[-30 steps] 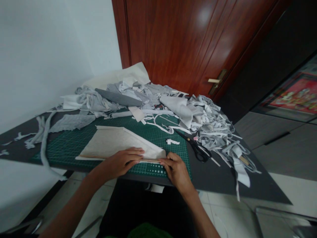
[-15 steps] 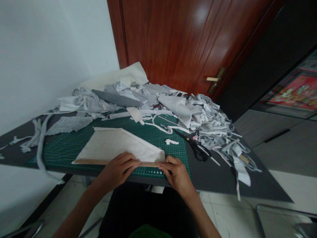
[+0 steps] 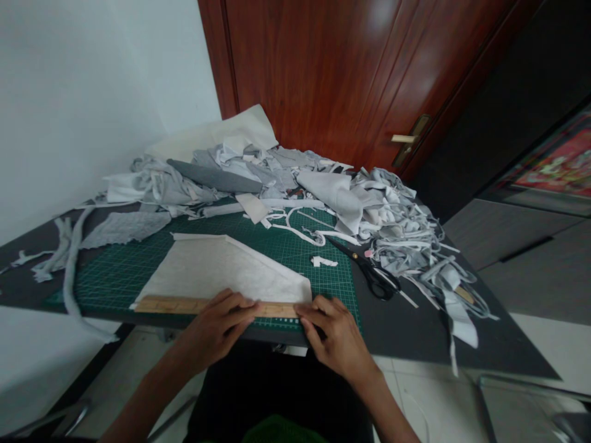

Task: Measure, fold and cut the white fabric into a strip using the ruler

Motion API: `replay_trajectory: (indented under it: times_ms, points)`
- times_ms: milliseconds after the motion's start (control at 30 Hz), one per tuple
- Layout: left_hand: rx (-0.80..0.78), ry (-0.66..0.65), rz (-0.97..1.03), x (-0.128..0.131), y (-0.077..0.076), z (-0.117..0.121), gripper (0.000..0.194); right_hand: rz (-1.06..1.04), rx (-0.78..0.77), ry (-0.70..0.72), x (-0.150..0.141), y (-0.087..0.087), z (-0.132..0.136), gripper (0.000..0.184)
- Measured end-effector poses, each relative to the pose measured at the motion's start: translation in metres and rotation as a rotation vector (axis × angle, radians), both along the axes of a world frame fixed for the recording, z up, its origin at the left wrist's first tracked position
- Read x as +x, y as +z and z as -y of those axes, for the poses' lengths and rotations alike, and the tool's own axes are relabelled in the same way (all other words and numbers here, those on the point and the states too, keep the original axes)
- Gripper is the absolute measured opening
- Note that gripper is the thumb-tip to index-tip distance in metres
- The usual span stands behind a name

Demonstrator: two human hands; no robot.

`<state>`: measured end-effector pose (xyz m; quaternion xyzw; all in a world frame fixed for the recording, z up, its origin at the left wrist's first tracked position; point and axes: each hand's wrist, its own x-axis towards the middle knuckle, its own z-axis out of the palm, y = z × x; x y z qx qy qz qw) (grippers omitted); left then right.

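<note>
A wooden ruler [image 3: 194, 306] lies flat along the near edge of a pale, speckled fabric piece [image 3: 217, 267], which has an angled, pointed outline. The fabric rests on a green cutting mat [image 3: 305, 274]. My left hand [image 3: 217, 324] has its fingers over the ruler's middle. My right hand [image 3: 330, 335] grips the ruler's right end, and its fingers overlap the fabric's near corner. The hands hide the ruler's centre and right end.
Black-handled scissors [image 3: 372, 277] lie right of the mat, beside a heap of grey and white fabric scraps [image 3: 383, 221]. A small white scrap [image 3: 323, 261] sits on the mat. The dark table's near edge [image 3: 277, 332] runs just below the ruler.
The ruler now lies flat with its face showing, and it reaches farther left along the fabric edge. Both hands have shifted slightly toward me, and the view has tilted a little.
</note>
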<state>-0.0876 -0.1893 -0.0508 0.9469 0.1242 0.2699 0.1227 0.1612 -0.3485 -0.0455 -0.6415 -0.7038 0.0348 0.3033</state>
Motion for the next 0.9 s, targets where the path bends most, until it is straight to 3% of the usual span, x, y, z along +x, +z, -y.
replay_trajectory:
  times_ms: [133, 300, 533, 733, 833, 900]
  points:
    - [0.104, 0.163, -0.038, -0.002, -0.005, 0.027, 0.042, 0.005, 0.003, 0.005, -0.003, 0.001, 0.004, 0.040]
    - [0.239, 0.313, -0.052, 0.000, -0.022, 0.054, 0.052, 0.030, -0.022, -0.001, -0.004, -0.002, 0.006, 0.050]
    - [0.336, 0.348, -0.023, 0.002, -0.031, 0.050, 0.054, 0.024, -0.016, -0.006, -0.003, -0.003, 0.005, 0.056]
    - [0.385, 0.358, -0.012, 0.002, -0.032, 0.048, 0.055, -0.024, -0.002, -0.005, -0.007, 0.000, 0.004, 0.048]
    - [0.400, 0.354, -0.014, 0.002, -0.031, 0.049, 0.055, -0.013, 0.010, -0.051, 0.014, 0.008, 0.000, 0.036]
    - [0.389, 0.366, -0.019, 0.001, -0.031, 0.049, 0.055, 0.046, 0.101, -0.236, 0.044, 0.014, -0.006, 0.034]
